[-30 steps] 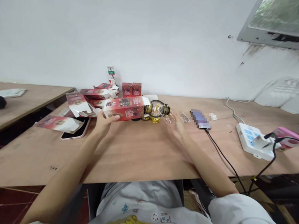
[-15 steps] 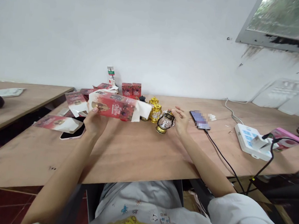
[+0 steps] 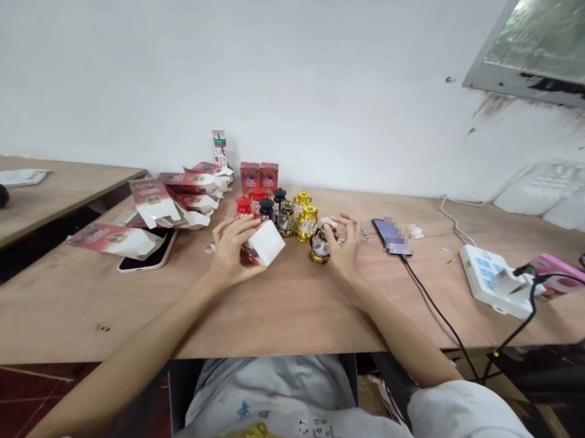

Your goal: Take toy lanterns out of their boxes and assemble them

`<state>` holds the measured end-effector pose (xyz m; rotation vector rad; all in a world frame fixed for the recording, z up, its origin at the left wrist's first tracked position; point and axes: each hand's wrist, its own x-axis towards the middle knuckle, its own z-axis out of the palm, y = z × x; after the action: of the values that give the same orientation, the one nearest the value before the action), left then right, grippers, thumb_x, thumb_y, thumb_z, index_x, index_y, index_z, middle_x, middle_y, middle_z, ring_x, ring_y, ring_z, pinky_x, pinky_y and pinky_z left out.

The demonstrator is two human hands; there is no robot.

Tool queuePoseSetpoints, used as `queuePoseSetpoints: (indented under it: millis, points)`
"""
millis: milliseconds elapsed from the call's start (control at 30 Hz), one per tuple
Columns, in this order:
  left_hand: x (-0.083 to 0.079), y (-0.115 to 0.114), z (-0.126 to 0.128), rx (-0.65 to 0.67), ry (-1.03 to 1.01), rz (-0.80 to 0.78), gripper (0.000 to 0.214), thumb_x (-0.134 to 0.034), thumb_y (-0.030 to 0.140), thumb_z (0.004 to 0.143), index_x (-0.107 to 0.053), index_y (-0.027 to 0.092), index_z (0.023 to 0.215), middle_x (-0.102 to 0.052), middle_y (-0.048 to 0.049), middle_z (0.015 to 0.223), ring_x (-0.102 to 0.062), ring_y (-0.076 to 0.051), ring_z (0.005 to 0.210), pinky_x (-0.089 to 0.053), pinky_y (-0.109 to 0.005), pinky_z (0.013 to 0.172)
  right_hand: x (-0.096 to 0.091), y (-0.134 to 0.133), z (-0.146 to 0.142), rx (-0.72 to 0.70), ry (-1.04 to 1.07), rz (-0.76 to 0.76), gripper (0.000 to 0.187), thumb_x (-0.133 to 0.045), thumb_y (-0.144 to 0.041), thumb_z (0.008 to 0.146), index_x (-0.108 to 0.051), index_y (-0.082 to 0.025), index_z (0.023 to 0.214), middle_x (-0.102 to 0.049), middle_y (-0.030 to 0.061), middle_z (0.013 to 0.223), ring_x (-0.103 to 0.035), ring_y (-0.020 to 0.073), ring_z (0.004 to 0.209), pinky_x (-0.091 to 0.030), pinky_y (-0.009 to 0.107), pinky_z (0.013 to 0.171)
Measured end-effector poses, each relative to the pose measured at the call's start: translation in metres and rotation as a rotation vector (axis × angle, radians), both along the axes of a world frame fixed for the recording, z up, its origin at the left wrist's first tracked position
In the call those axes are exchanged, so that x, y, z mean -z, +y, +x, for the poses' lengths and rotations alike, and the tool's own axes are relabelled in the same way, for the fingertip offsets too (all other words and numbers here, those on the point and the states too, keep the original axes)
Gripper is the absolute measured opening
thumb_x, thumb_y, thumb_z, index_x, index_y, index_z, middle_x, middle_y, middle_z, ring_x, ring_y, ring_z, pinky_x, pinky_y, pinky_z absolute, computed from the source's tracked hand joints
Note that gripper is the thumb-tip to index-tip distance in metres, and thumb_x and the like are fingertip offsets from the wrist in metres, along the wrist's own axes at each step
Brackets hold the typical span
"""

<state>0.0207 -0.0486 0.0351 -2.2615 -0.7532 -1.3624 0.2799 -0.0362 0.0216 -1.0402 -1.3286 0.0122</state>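
My left hand (image 3: 229,251) is wrapped round a small red and white gift box (image 3: 269,242), now squared up, with a white end facing me. My right hand (image 3: 344,248) has its thumb and fingers around the upper part of a bronze mini lantern (image 3: 319,255). The lantern is nearly upright, close to or on the table; its top is partly hidden by the fingers. Just behind stand two gold lanterns (image 3: 306,224), another bronze lantern (image 3: 286,219), black lanterns (image 3: 266,208) and red lanterns (image 3: 243,206).
Several flattened red boxes (image 3: 152,200) lie at the left, one over a phone (image 3: 145,262). Two closed red boxes (image 3: 269,175) stand near the wall. At the right are another phone (image 3: 385,233) on a cable and a white power strip (image 3: 484,272).
The flat red box in my left hand has been opened into a square shape and brought right and down, nearer the lantern. The bronze lantern has gone from tilted to nearly upright.
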Motion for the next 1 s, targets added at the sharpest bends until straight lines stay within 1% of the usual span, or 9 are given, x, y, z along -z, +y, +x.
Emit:
queuePoseSetpoints:
  millis: [67,133,233,333,500,633,800,900,1000]
  points:
    - [0.004,0.000,0.005,-0.013,0.035,0.013,0.063,-0.071,0.033,0.069,-0.037,0.024,0.122,-0.063,-0.0135,0.120,-0.055,-0.031,0.117,-0.030,-0.051,0.100,-0.001,-0.014,-0.008,0.019,-0.169,0.105,0.011,-0.058,-0.029,0.082,-0.061,-0.021,0.090,-0.057,0.0083,0.100,-0.055,0.0211,0.101,-0.045,0.041,0.089]
    - [0.006,0.001,0.008,-0.014,0.077,0.048,0.059,-0.068,0.033,0.073,-0.037,0.024,0.122,-0.064,-0.0134,0.119,-0.059,-0.029,0.114,-0.030,-0.051,0.101,-0.002,-0.028,-0.021,-0.075,-0.324,0.151,0.007,-0.056,-0.026,0.084,-0.060,-0.021,0.087,-0.059,0.0056,0.087,-0.057,0.0189,0.086,-0.045,0.037,0.081]
    - [0.010,0.003,0.008,0.012,0.115,0.074,0.056,-0.066,0.034,0.076,-0.038,0.023,0.123,-0.063,-0.0146,0.120,-0.061,-0.027,0.111,-0.034,-0.049,0.101,0.001,-0.044,-0.040,-0.208,-0.448,0.076,0.018,-0.059,-0.034,0.083,-0.059,-0.019,0.094,-0.058,0.0031,0.076,-0.055,0.0175,0.073,-0.044,0.033,0.071]
    - [0.014,0.005,0.008,0.058,0.154,0.083,0.055,-0.067,0.038,0.076,-0.040,0.022,0.122,-0.063,-0.0154,0.122,-0.057,-0.027,0.116,-0.038,-0.046,0.100,0.003,-0.047,-0.051,-0.245,-0.443,-0.068,0.034,-0.064,-0.045,0.078,-0.058,-0.019,0.099,-0.056,0.0035,0.079,-0.054,0.0186,0.076,-0.044,0.033,0.072]
    - [0.018,0.006,0.010,0.092,0.188,0.042,0.051,-0.066,0.042,0.077,-0.047,0.020,0.118,-0.063,-0.0164,0.121,-0.057,-0.027,0.116,-0.047,-0.042,0.093,0.004,-0.042,-0.049,-0.401,-0.294,-0.251,0.027,-0.066,-0.041,0.076,-0.053,-0.021,0.090,-0.055,0.0014,0.081,-0.053,0.0157,0.075,-0.045,0.030,0.071]
    - [0.017,0.004,0.013,0.154,0.129,0.010,0.053,-0.069,0.040,0.074,-0.048,0.018,0.118,-0.063,-0.0177,0.119,-0.060,-0.028,0.113,-0.049,-0.042,0.090,0.003,-0.040,-0.046,-0.529,-0.202,-0.298,0.026,-0.063,-0.032,0.073,-0.041,-0.022,0.082,-0.048,-0.0015,0.079,-0.049,0.0136,0.071,-0.045,0.027,0.067]
    - [0.015,0.004,0.010,0.097,0.111,-0.013,0.053,-0.069,0.042,0.074,-0.049,0.018,0.118,-0.064,-0.0163,0.118,-0.061,-0.028,0.111,-0.049,-0.040,0.088,0.007,-0.043,-0.049,-0.498,-0.243,-0.180,0.017,-0.047,-0.016,0.069,-0.035,-0.022,0.080,-0.046,0.0026,0.085,-0.049,0.0166,0.080,-0.046,0.032,0.074]
    - [0.015,0.005,0.009,0.110,0.258,0.013,0.048,-0.061,0.046,0.081,-0.052,0.016,0.118,-0.064,-0.0158,0.119,-0.058,-0.027,0.116,-0.045,-0.039,0.094,0.008,-0.045,-0.051,-0.387,-0.270,-0.223,0.028,-0.047,-0.013,0.069,-0.041,-0.020,0.095,-0.050,0.0071,0.097,-0.054,0.0179,0.084,-0.050,0.034,0.075]
    - [0.016,0.006,0.009,0.092,0.414,-0.032,0.052,-0.046,0.055,0.087,-0.054,0.016,0.119,-0.064,-0.0147,0.119,-0.057,-0.025,0.117,-0.043,-0.038,0.097,0.006,-0.046,-0.048,-0.314,-0.498,-0.188,0.040,-0.049,-0.011,0.074,-0.045,-0.019,0.113,-0.053,0.0118,0.114,-0.056,0.0222,0.100,-0.050,0.038,0.086]
